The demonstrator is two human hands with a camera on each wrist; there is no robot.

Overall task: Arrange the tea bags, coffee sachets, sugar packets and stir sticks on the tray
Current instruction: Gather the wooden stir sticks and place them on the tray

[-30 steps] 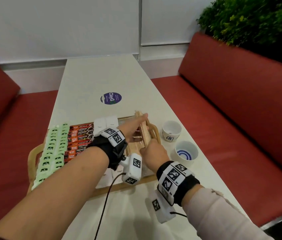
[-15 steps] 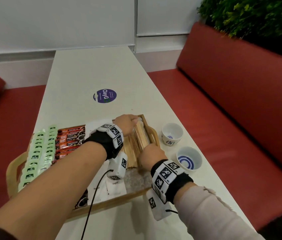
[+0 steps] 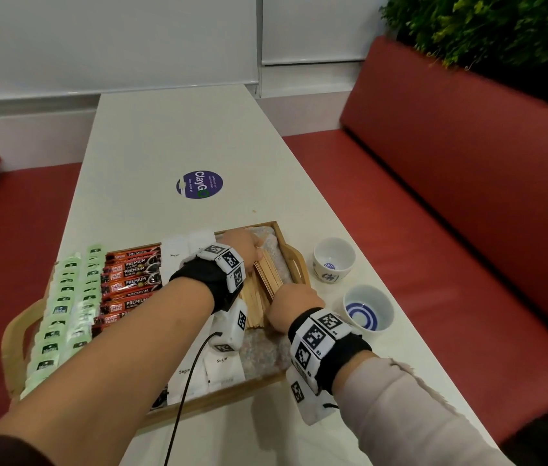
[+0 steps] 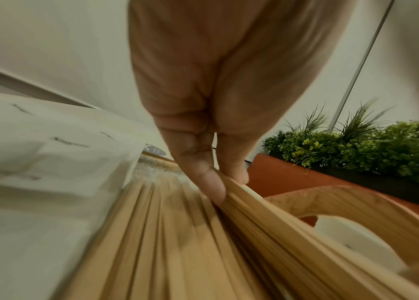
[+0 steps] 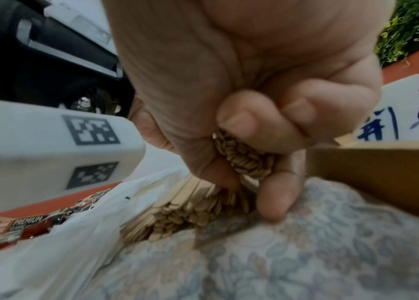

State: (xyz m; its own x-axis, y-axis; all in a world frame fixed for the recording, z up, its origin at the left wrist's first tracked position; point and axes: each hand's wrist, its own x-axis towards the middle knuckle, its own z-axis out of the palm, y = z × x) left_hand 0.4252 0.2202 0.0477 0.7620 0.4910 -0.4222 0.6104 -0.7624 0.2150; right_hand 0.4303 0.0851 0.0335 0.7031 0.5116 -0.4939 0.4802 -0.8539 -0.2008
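A wooden tray (image 3: 294,260) holds rows of green tea bags (image 3: 64,297), red coffee sachets (image 3: 131,280), white sugar packets (image 3: 178,257) and a pile of wooden stir sticks (image 3: 267,277) at its right side. My left hand (image 3: 242,245) is at the far end of a stick bundle (image 4: 267,223), which its thumb and finger pinch (image 4: 224,182). My right hand (image 3: 294,306) grips the near end of the same bundle (image 5: 244,160) in curled fingers. More sticks (image 5: 182,211) lie loose below on the patterned cloth (image 5: 306,253).
Two small white cups (image 3: 333,260) (image 3: 368,311) stand on the table just right of the tray. A purple round sticker (image 3: 199,185) is on the table beyond the tray. Red benches run along both sides, and a hedge (image 3: 484,28) is behind the right bench.
The stick bundle, raised and tilted above the tray a second ago, has come down onto the pile. Both hands have kept hold of its ends.
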